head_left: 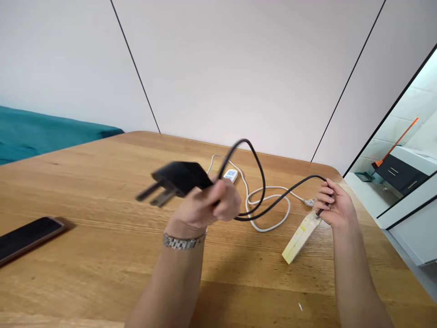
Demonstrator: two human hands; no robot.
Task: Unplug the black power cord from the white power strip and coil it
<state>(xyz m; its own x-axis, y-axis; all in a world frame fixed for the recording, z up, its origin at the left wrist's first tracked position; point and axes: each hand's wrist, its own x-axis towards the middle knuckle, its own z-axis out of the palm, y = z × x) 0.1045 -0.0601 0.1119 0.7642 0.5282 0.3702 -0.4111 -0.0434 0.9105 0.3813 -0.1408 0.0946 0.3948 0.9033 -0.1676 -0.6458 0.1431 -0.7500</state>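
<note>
Clenched around the black cord, the left hand (208,207) holds it just behind the black plug (177,180), which is lifted above the table (102,273) with its prongs pointing to the left. The plug looks blurred, so I cannot tell the number of prongs for sure; at least two show. The right hand (336,207) is also closed on the same black cord (273,202), near its other end, close to the table's right side. Between both hands the cord makes one raised loop and then a low curve.

To do this step well, I think the hands should keep the cord a little loose, not pull it tight, because a hard pull can bend the cord at the plug. The right hand should let the cord slide through the fingers, and the left should hold the plug body and not only the cord. The black cord passes over the white cable (269,214), so it is better to lift it clear and not drag the white one with it.

Counted: one black plug, one black cord, one white cable with one small white block (231,175) at its far end, one pale flat piece (300,237) just under the right hand, one phone (27,237) at the left edge, one wristwatch (182,241) on the left wrist.
</note>
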